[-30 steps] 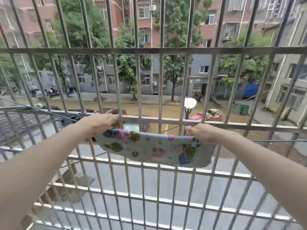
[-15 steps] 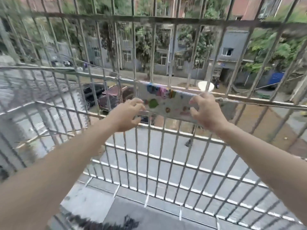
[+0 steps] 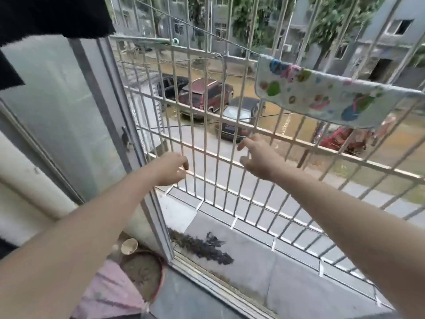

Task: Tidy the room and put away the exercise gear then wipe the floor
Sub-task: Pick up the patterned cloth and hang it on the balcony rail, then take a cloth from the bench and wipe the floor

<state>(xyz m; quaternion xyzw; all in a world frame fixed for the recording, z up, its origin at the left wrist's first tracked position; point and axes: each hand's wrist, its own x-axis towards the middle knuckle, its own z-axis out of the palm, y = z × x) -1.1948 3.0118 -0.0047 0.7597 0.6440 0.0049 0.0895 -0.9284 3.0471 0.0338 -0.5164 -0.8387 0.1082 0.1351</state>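
Cloth hangs over the far right rail of the window grille. My left hand and right hand are empty, fingers loose. Drying step seems done; next, I should go back inside.

A white metal grille spans the open window from nine to three o'clock. At nine o'clock stands a grey window frame with frosted glass. At six o'clock runs a grey sill with dark debris on it. Beyond the bars, at twelve o'clock, cars stand on a muddy street under grey buildings and trees in flat daylight
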